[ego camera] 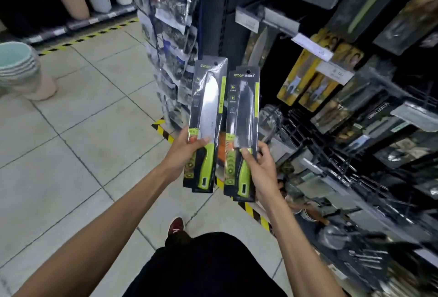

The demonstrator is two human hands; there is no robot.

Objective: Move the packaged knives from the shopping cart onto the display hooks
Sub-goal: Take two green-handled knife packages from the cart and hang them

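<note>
The person stands in a shop aisle with a packaged knife in each hand, both packs held upright in front of them, above the tiled floor [78, 135]. The left hand [183, 152] holds the silver-bladed knife pack [208, 109] low down. Its thumb lies across the front where the blade meets the green handle; the fingers are behind the card and hidden. The right hand [264, 171] holds the dark-bladed knife pack [244, 119] the same way, thumb pressed on the front at the top of its green handle. The fingers [262, 148] curl round the pack's right edge.

The two packs stand side by side, tilted a little. Their long edges are just beside each other and may be touching, though I cannot be sure. Each has a hang hole at its top.

To the right stands the dark display rack [267, 16] with hanging goods, among them yellow knife packs [305, 83]. Below these jut what look like bare black wire hooks [317, 150], blurred. Yellow-and-black hazard tape [163, 131] runs along the rack's foot. Striped stacked bins [20, 69] sit at the far left, and a red shoe [175, 227] shows below.
</note>
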